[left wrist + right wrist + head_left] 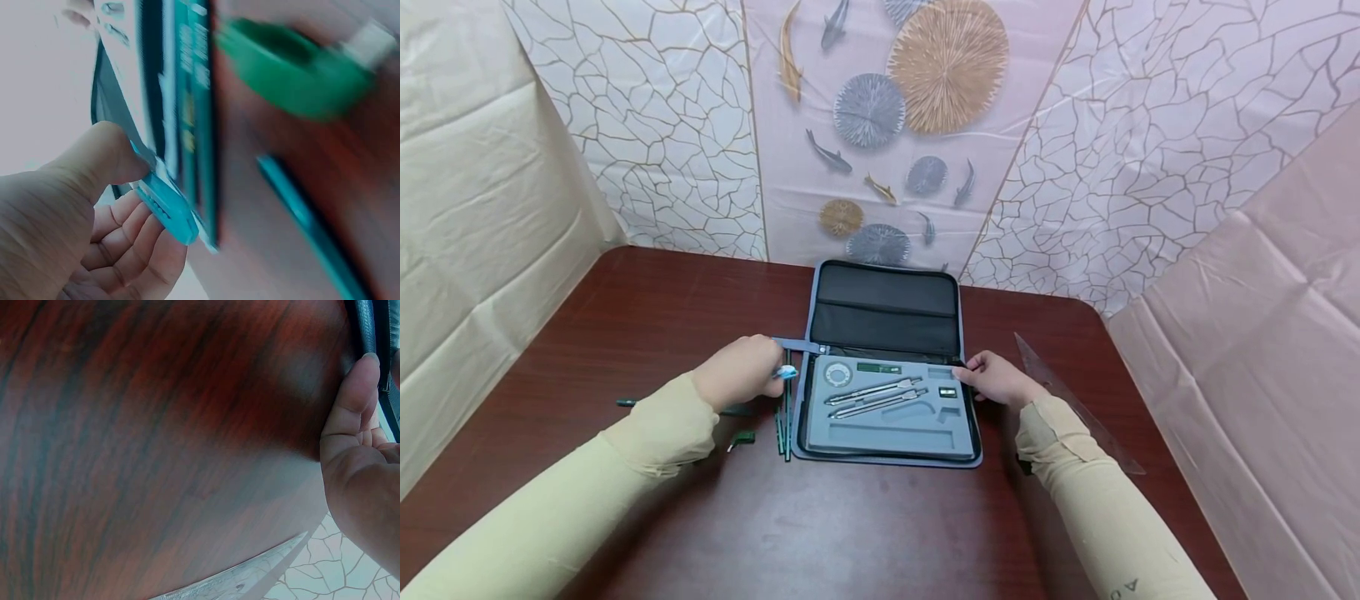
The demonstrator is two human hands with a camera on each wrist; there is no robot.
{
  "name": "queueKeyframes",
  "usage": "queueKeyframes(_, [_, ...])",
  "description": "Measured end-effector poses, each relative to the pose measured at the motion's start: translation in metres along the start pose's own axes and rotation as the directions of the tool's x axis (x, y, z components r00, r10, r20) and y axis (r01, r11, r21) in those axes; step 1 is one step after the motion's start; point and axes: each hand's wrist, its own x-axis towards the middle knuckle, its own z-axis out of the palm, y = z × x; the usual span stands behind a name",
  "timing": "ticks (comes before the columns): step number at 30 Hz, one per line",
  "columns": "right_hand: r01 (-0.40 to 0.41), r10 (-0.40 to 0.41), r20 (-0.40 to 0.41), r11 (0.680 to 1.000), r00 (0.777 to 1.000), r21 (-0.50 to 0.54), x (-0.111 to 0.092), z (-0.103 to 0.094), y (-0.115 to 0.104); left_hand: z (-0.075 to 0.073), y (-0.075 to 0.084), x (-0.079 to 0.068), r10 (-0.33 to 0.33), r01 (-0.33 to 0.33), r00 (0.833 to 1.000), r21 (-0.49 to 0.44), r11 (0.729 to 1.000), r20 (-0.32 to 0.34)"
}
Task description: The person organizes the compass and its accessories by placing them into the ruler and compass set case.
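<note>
An unzipped blue case [887, 460] lies spread on the table, its dark lid folded back. Its grey tray [891, 437] carries two metal compasses [880, 403], a round pale disc [838, 374], a green lead box [878, 367] and a small sharpener [947, 392]. Left of the case, my left hand [741, 367] pinches a small bright-blue piece [167, 209] with dark marks between thumb and fingers. Beneath that piece run green pencils [199, 112]. My right hand [996, 377] grips the case's right edge, thumb [362, 384] against the blue rim; part of the hand is cut off in the right wrist view.
A green curved piece with a pale tip [743, 437] and a thin dark-green stick [625, 403] lie to the left. On the right rests a clear set square [1078, 408]. Fabric walls stand behind and beside the brown table [865, 533].
</note>
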Motion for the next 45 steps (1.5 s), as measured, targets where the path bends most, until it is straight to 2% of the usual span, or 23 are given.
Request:
queueKeyframes(5, [0.006,-0.005,0.005,1.0,1.0,-0.009,0.002,-0.002,0.003,-0.004,0.029,0.018,0.062,-0.062,0.998,0.015,0.998,0.002])
queueKeyframes(10, [0.004,-0.004,0.003,1.0,1.0,-0.019,0.003,-0.006,0.005,-0.004,0.059,0.033,0.129,-0.128,0.992,-0.042,0.991,0.011])
queueKeyframes(13, [0.003,-0.003,-0.001,1.0,1.0,-0.005,0.001,-0.005,0.003,0.004,0.075,0.042,0.16,-0.158,0.987,-0.059,0.986,0.023])
queueKeyframes(18, [0.012,-0.012,0.004,1.0,1.0,0.011,-0.001,-0.002,0.001,0.021,0.104,0.057,0.19,-0.189,0.981,-0.024,0.982,0.05])
queueKeyframes(24, [0.002,-0.002,-0.005,1.0,1.0,-0.007,-0.002,-0.001,-0.001,0.036,0.134,0.068,0.251,-0.252,0.967,0.019,0.968,0.036])
queueKeyframes(29, [-0.009,0.009,-0.011,1.0,1.0,-0.015,-0.002,0.0,-0.002,0.045,0.143,0.076,0.258,-0.26,0.965,0.063,0.964,0.039])
queueKeyframes(39, [0.037,-0.037,-0.002,0.998,0.999,-0.047,0.002,0.0,0.003,0.053,0.152,0.082,0.274,-0.271,0.962,0.111,0.956,-0.012])
queueKeyframes(45, [0.038,-0.038,0.002,0.998,0.999,-0.043,0.002,0.0,0.002,0.062,0.159,0.082,0.302,-0.283,0.951,0.216,0.935,-0.063])
